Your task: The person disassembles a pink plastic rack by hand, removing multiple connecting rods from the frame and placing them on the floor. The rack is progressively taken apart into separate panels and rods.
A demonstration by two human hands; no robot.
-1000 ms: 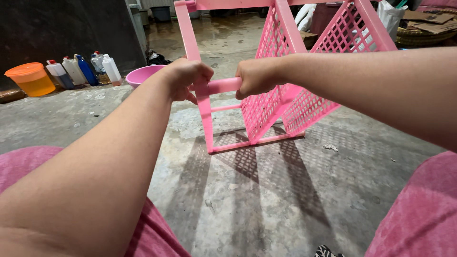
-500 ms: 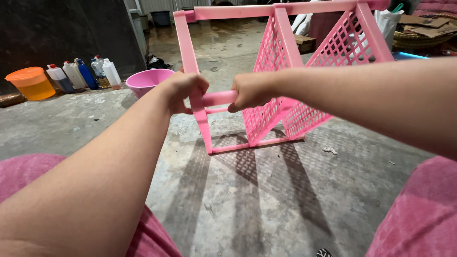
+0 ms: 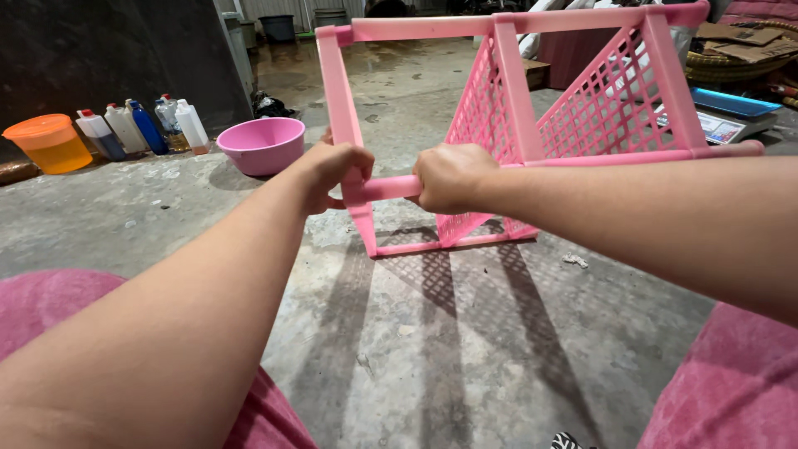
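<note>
- Head view: the left hand (image 3: 332, 173) and right hand (image 3: 449, 176) each clench the low crossbar of a pink lattice rack (image 3: 532, 108), which stands tilted on a stained concrete floor (image 3: 465, 333).
- A pink basin (image 3: 262, 145), an orange tub (image 3: 48, 143) and bottles (image 3: 145, 126) sit by the dark wall (image 3: 100, 50).

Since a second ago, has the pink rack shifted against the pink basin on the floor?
Cannot tell. The pink rack shows more of its top bar now, but the pink basin slid in the picture too, so the head camera moved.
</note>
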